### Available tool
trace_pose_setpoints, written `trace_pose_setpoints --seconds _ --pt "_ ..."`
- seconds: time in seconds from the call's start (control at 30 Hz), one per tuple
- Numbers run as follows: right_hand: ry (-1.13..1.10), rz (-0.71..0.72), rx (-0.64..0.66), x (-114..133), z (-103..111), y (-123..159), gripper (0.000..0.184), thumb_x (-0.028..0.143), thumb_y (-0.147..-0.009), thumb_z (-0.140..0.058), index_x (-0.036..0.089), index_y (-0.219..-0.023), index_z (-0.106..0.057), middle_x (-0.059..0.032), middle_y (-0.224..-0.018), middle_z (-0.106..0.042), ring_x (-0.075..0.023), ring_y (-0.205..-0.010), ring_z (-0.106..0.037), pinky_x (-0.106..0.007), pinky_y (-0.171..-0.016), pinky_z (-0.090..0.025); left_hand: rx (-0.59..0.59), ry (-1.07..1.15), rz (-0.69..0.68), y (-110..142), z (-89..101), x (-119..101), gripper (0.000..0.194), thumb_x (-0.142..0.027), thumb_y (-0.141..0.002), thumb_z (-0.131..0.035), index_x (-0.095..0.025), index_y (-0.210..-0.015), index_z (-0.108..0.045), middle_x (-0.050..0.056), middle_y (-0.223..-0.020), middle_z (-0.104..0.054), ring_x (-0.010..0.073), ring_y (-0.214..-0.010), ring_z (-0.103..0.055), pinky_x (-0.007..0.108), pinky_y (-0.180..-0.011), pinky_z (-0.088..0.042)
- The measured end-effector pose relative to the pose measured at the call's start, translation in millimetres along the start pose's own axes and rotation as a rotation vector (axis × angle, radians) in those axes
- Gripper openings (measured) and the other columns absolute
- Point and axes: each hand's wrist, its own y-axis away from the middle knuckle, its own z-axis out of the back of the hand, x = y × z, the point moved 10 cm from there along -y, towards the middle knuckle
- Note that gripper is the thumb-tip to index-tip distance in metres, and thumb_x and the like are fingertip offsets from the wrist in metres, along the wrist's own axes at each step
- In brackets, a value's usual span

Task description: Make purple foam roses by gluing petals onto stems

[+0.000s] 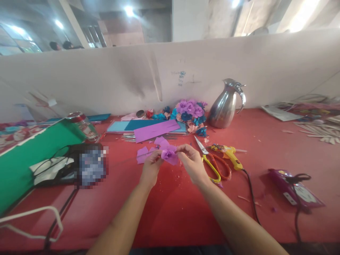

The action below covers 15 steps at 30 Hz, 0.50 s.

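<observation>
Between my two hands is a purple paper flower (169, 154), its curled petals facing me above the red table (170, 219). The fingers of my left hand (152, 168) pinch its left edge. On the other side, my right hand (193, 163) pinches a petal at the right edge. Cut purple paper pieces (142, 155) lie just behind my left hand. Scissors (212, 163) with yellow and orange handles rest right of my right hand, blades pointing away. Beside them lies a yellow glue gun (230, 154) with a glue stick poking out.
Purple, teal and light blue paper strips (156, 130) lie beyond my hands. Finished paper flowers (191, 109) are heaped by the wall, next to a steel jug (225, 104). A glass jar (83, 126) and green board (39, 163) stand left; a magenta power strip (296, 187) lies right.
</observation>
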Motion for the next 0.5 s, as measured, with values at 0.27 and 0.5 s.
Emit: trace_pose_setpoints --seconds 0.27,0.5 --pt "-0.027 -0.042 0.066 -0.5 -8.8 -0.1 0.016 0.035 -0.069 -0.058 0.019 -0.07 -0.061 0.0012 -0.066 -0.061 -0.0136 -0.064 -0.053 -0.025 -0.061 -0.041 0.024 -0.007 -0.022 0.4 -3.2 -1.8 0.014 -0.03 -0.072 -0.072 -0.021 -0.082 -0.075 0.001 -0.083 -0.069 0.0174 -0.081 -0.057 0.029 -0.081 -0.042" --pt "-0.025 -0.05 0.033 -1.2 -5.0 -1.6 0.011 0.029 -0.064 -0.055 0.019 -0.063 -0.059 0.002 -0.062 -0.059 -0.0128 -0.061 -0.051 -0.024 -0.058 -0.04 0.014 -0.028 -0.029 1.6 -3.9 -4.5 0.015 -0.029 -0.072 -0.073 -0.021 -0.083 -0.075 0.001 -0.084 -0.069 0.0182 -0.084 -0.059 0.031 -0.084 -0.043"
